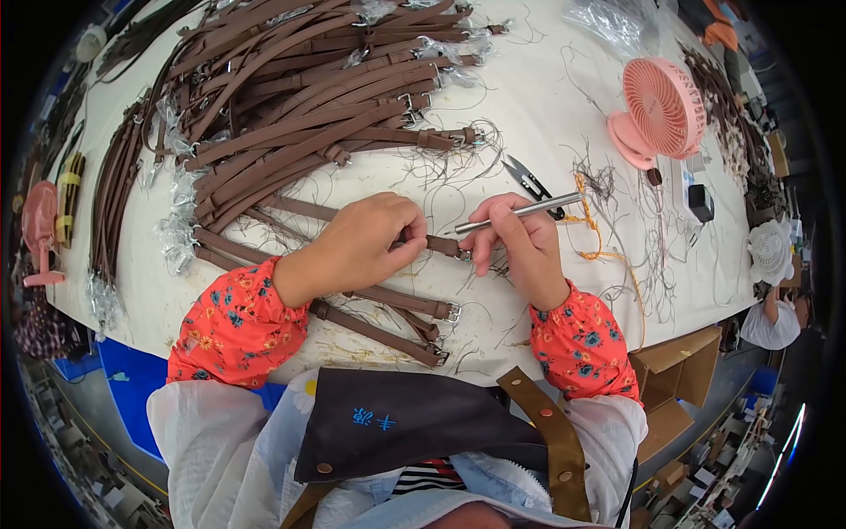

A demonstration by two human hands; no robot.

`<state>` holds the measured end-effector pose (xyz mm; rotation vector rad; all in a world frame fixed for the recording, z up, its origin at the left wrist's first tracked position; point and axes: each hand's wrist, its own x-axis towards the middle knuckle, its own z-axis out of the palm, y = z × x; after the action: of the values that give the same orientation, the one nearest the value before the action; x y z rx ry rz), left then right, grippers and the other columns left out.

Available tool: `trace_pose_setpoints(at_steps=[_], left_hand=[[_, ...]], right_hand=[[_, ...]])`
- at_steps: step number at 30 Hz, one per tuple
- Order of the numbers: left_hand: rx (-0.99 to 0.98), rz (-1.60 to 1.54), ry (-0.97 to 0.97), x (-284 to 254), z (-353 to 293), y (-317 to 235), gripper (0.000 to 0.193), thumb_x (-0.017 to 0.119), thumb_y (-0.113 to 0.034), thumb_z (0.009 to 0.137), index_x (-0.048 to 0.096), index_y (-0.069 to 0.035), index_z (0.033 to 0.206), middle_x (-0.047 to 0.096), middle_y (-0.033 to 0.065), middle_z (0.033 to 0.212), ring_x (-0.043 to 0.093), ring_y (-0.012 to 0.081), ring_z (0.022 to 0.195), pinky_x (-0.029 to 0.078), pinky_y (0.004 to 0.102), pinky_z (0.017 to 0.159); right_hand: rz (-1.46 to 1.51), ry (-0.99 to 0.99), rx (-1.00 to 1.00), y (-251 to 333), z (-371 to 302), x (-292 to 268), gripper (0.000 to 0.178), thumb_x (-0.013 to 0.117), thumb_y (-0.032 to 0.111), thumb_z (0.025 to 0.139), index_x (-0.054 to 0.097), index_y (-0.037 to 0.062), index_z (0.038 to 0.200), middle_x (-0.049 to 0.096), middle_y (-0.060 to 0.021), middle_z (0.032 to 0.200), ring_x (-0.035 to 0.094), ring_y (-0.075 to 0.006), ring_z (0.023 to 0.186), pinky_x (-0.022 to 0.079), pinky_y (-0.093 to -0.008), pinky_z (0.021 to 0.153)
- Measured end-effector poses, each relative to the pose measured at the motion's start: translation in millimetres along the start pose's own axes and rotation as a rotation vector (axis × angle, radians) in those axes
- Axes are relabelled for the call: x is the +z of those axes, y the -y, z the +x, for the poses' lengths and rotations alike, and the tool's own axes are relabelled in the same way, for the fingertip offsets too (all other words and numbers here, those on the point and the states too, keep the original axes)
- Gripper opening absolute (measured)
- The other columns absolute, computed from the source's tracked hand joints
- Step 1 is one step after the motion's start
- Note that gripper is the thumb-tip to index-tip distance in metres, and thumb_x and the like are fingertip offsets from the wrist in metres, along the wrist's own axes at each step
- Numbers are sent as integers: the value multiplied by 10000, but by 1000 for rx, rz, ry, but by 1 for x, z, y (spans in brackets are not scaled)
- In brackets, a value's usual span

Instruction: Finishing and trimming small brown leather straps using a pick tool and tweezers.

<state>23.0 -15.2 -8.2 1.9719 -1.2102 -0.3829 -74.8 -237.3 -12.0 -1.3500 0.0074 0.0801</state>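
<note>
My left hand [366, 238] pinches a brown strap with a metal buckle [443, 246] at the table's middle, thumb and fingertips closed on it. A slim silver pen-shaped tool [533, 209] lies in my right hand [529, 256], its thin tip pointing left just above the strap. Fingers of the right hand are also by the buckle end; whether they touch it I cannot tell. An orange cord [589, 231] runs near the tool's back end. Black-handled thread snips [529, 183] lie beyond my right hand. More buckled straps [388, 300] lie under and in front of my left wrist.
A large pile of brown straps [300, 110] with plastic-wrapped ends covers the far left. Loose threads [652, 229] are scattered to the right. A pink fan [663, 106] stands at the far right, near a small black device [701, 203]. A cardboard box [679, 375] sits below the table edge.
</note>
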Motion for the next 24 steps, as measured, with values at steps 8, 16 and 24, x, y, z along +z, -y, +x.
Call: trace_pose_setpoints(at_steps=[8, 16, 24], left_hand=[[-67, -75, -13, 0, 0, 3, 115, 669, -97, 861, 592, -12, 868, 576, 95, 741, 556, 190, 606, 450, 327, 558], [-106, -95, -14, 0, 0, 2, 117, 673, -98, 862, 596, -11, 880, 589, 88, 747, 559, 174, 609, 453, 314, 559], [-120, -104, -15, 0, 0, 1, 119, 674, -103, 864, 598, -13, 882, 589, 83, 745, 556, 168, 609, 448, 309, 553]], right_hand=[[-148, 45, 117, 6, 0, 9, 381, 484, 276, 1039, 633, -49, 905, 608, -39, 726, 556, -91, 564, 463, -231, 539], [-182, 58, 125, 6, 0, 9, 331, 481, 261, 1041, 631, -24, 966, 608, -37, 701, 561, -84, 562, 461, -228, 525], [-185, 62, 131, 4, 0, 10, 312, 477, 260, 1043, 622, -13, 1003, 605, -30, 676, 555, -76, 558, 457, -221, 519]])
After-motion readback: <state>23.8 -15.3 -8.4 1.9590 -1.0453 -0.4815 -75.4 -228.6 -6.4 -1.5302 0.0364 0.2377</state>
